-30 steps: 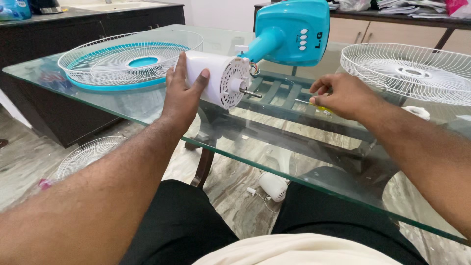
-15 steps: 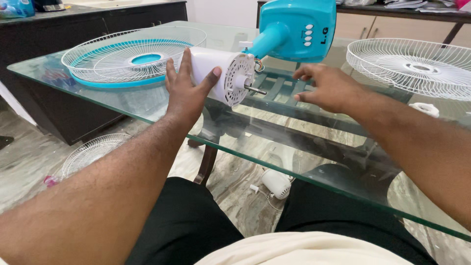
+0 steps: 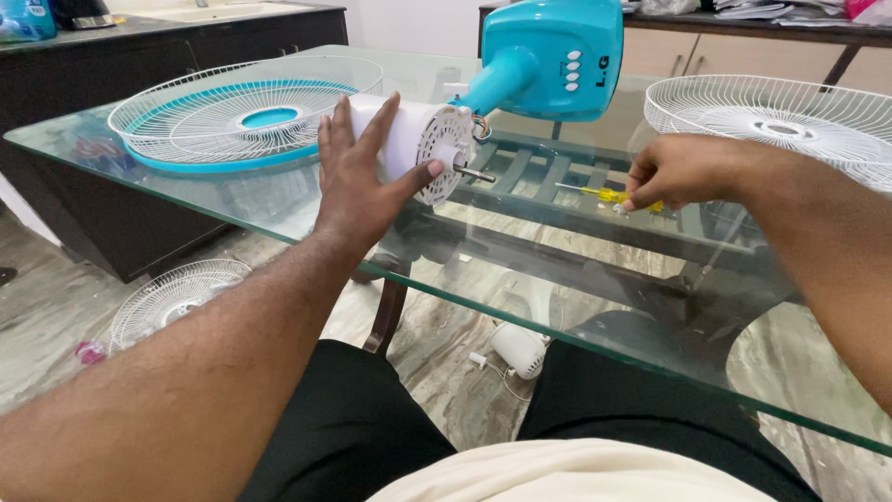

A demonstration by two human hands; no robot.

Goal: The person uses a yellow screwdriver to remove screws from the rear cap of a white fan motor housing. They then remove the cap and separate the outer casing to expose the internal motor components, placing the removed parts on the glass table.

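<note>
A table fan lies on its side on a glass table (image 3: 595,316). Its white motor housing (image 3: 423,139) with a bare metal shaft points right, and its turquoise base (image 3: 557,58) stands behind. My left hand (image 3: 358,181) rests flat on the motor housing, thumb at the front face. My right hand (image 3: 683,172) is on the glass to the right, fingers pinched on a yellow-handled screwdriver (image 3: 595,193) that lies on the table.
A white and turquoise fan guard (image 3: 243,112) lies at the table's back left. Another white wire guard (image 3: 790,116) lies at the back right. A third guard (image 3: 172,297) and a small white part (image 3: 518,349) are on the floor under the table. Dark cabinets stand behind.
My right hand moved right, away from the motor shaft, and closed on the yellow screwdriver. My left hand stayed on the motor housing.
</note>
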